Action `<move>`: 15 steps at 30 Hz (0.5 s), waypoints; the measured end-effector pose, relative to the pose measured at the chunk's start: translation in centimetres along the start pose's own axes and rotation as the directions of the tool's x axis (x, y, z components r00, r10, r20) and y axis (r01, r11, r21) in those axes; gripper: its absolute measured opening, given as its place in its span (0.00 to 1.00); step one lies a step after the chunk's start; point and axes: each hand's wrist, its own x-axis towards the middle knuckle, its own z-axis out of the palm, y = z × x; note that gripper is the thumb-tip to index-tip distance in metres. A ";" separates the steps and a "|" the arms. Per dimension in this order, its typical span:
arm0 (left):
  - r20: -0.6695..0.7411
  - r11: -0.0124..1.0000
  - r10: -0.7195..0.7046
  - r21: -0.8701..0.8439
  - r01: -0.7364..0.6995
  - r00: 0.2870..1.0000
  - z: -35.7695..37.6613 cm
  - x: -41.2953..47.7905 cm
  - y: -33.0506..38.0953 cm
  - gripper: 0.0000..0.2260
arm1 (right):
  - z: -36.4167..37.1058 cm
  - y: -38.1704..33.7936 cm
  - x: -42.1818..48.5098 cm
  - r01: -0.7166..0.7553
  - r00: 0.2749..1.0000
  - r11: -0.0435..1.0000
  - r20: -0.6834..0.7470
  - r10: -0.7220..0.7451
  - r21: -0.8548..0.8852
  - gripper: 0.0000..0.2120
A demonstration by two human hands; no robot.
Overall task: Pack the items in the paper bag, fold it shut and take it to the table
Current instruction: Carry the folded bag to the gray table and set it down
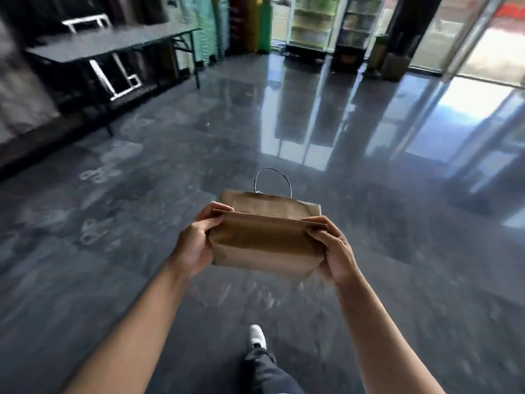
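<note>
A brown paper bag (264, 243) hangs in the air in front of me, its top folded over away from me, with a thin handle loop (273, 180) sticking out beyond the fold. My left hand (196, 240) grips the bag's left end at the fold. My right hand (332, 248) grips the right end the same way. Whatever is inside the bag is hidden. A dark folding table (113, 44) stands at the far left, several steps away.
A glossy dark floor (312, 123) stretches ahead. Glass-door fridges (335, 21) line the back wall, and glass entrance doors (483, 46) are at the right. White frames (119, 78) lean under the table. My leg and white shoe (257, 335) show below.
</note>
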 end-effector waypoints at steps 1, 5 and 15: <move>-0.035 1.000 0.017 0.003 -0.017 0.999 -1.4 1.0 0.5 0.12 | 1.2 0.5 2.1 -0.019 1.000 1.000 0.021 0.019 -0.010 0.08; -0.138 0.996 0.088 0.030 -0.084 0.987 -6.3 6.6 2.6 0.12 | 5.3 2.2 11.3 -0.068 0.995 0.997 0.070 0.071 -0.033 0.09; -0.329 0.989 0.148 0.036 -0.144 0.933 -16.2 25.5 11.9 0.09 | 15.5 2.2 38.2 -0.148 0.960 0.989 0.238 0.149 -0.021 0.08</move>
